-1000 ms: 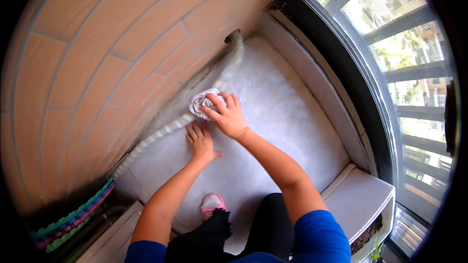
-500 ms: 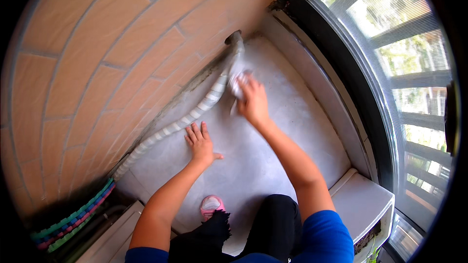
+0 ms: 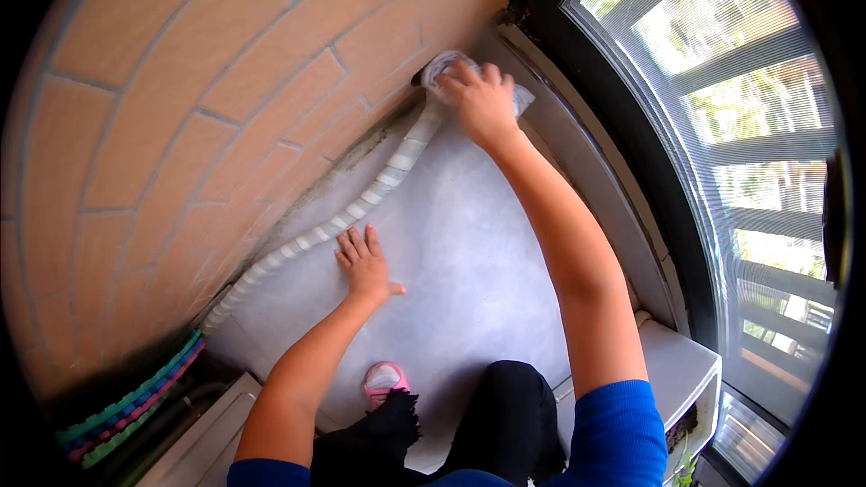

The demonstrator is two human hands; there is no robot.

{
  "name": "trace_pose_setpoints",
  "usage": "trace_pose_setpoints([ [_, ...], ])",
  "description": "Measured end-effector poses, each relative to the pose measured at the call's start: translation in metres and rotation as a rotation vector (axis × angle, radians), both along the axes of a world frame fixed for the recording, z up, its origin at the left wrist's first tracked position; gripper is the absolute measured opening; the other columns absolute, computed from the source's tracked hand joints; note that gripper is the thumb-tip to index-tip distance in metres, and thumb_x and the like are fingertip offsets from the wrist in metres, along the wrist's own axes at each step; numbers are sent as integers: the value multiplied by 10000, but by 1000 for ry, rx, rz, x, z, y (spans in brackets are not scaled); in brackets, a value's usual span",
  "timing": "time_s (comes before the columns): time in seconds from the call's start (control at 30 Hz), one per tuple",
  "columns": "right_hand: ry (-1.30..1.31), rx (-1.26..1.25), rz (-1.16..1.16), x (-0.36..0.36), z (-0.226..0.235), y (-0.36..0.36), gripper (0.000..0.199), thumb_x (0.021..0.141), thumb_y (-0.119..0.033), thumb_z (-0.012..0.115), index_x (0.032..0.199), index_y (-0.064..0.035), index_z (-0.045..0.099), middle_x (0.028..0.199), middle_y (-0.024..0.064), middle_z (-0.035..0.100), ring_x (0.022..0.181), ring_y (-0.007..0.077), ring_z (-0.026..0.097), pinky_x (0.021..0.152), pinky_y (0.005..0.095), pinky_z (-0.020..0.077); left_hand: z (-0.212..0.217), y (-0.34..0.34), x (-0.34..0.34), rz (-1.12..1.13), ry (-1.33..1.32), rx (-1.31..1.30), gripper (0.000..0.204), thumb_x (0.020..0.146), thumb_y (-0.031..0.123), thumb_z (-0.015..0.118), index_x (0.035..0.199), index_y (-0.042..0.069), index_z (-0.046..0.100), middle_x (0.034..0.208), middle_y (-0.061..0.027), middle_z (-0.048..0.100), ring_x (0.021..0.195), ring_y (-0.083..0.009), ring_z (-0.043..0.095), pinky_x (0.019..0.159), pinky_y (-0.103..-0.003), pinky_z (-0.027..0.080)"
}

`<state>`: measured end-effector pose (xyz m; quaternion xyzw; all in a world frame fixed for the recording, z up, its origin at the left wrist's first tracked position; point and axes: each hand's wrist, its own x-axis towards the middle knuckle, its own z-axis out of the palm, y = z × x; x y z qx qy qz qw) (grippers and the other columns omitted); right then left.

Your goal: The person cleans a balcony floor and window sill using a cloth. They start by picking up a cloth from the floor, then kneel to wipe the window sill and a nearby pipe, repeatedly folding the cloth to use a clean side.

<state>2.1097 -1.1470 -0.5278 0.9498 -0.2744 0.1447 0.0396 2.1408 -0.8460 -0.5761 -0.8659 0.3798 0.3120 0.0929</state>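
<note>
Clutching a pale cloth (image 3: 437, 72), the right hand (image 3: 488, 108) (partly blurred) is holding it at the far end of a wrapped pipe (image 3: 397, 167), the left hand (image 3: 366, 271) is lying spread, empty, back-left of that grip.

No legible text, labels, brands, numbers or signs anywhere in view.
</note>
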Motion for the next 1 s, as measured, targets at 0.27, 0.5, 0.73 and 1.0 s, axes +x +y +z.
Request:
trace_pose_setpoints([
  [0.27, -62, 764, 182, -50, 2, 78, 399, 724, -98, 594, 1114, -183, 590, 1120, 46, 559, 993, 252, 523, 828, 385, 439, 1, 5, 2, 14, 10, 48, 1359, 431, 437, 855, 1386, -7, -4, 1400, -330, 39, 1298, -508, 16, 1033, -585, 132],
  [0.5, -1009, 2050, -479, -20, -35, 33, 198, 878, -140, 450, 984, -13, 559, 890, 112, 609, 784, 211, 597, 693, 357, 511, 1, 0, 2, -4, 0, 22, 1357, 423, 441, 856, 1389, 2, 8, 1400, -324, 57, 1299, -504, 28, 1033, -583, 143],
  [0.73, -478, 2297, -302, -53, -43, 51, 249, 854, -232, 536, 1004, -42, 595, 892, 96, 624, 783, 179, 612, 700, 326, 512, -3, 4, 1, 20, -33, 27, 1365, 396, 443, 862, 1389, 11, 30, 1406, -301, 79, 1298, -496, 56, 1033, -572, 163],
  [1.0, 132, 432, 275, -70, -31, 127, 440, 733, -175, 576, 1171, -208, 549, 1358, 49, 370, 1173, 351, 374, 873, 503, 388, -3, 3, 1, 24, -24, 6, 1361, 390, 441, 863, 1386, 17, 38, 1401, -303, 95, 1297, -495, 70, 1030, -579, 162],
])
